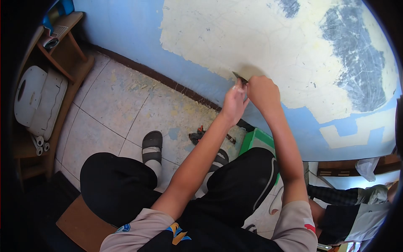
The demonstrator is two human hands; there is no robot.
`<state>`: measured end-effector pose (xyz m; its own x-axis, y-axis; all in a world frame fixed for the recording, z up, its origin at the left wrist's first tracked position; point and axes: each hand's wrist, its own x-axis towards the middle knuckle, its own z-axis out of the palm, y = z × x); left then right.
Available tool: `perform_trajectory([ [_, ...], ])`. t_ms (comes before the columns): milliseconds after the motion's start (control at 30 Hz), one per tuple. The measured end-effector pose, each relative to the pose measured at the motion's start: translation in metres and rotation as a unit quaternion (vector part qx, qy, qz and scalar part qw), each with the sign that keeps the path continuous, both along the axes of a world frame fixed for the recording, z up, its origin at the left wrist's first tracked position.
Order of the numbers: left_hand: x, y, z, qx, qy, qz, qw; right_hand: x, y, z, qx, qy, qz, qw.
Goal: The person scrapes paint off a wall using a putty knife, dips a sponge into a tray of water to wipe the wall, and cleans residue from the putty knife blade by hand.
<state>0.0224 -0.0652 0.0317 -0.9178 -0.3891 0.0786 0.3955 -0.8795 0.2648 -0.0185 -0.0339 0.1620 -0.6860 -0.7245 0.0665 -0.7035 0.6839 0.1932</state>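
Note:
My right hand (263, 93) is closed round a small scraper blade (240, 77), whose dark pointed end sticks out to the left, close to the wall. Just left of it my left hand (235, 101) is raised, its fingertips at the blade; whether they grip it is hard to make out. Behind both hands is a wall (197, 77) with blue paint and a large bare cream area (252, 38). Grey scratched patches (357, 59) show on the right.
Paint flakes (178, 110) lie on the tiled floor below the wall. A green crate (257, 140) and a dark object with red (198, 135) are near my feet. A wooden shelf (67, 63) holds a white machine (40, 101). Another person (348, 218) is at the lower right.

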Motion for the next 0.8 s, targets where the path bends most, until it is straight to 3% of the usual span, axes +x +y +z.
perform_trajectory([
  [167, -0.005, -0.014, -0.028, 0.072, 0.025, -0.023, 0.997, -0.009, -0.025, -0.016, 0.086, 0.043, 0.05, 0.994],
  [300, 0.011, -0.017, -0.008, 0.147, 0.024, -0.041, 0.988, 0.002, -0.024, -0.009, 0.076, 0.02, 0.052, 0.996],
  [400, 0.015, -0.019, 0.003, 0.124, 0.032, -0.044, 0.991, 0.015, -0.03, -0.004, 0.097, -0.002, 0.013, 0.995],
  [467, 0.002, -0.021, -0.039, 0.123, 0.039, -0.052, 0.99, 0.01, -0.029, -0.03, 0.089, 0.015, 0.032, 0.995],
  [567, 0.006, -0.018, -0.05, 0.143, 0.045, -0.061, 0.987, -0.005, -0.028, -0.047, 0.102, 0.008, 0.055, 0.993],
  [633, 0.007, -0.024, -0.045, 0.17, 0.034, -0.054, 0.983, 0.012, -0.032, -0.015, 0.095, -0.007, 0.04, 0.995],
  [700, 0.005, -0.025, -0.042, 0.118, 0.203, -0.089, 0.968, 0.018, -0.03, -0.013, 0.093, -0.034, 0.019, 0.995],
  [800, 0.012, -0.027, -0.02, 0.132, 0.099, -0.085, 0.983, 0.013, -0.027, -0.014, 0.079, 0.02, 0.005, 0.997],
])
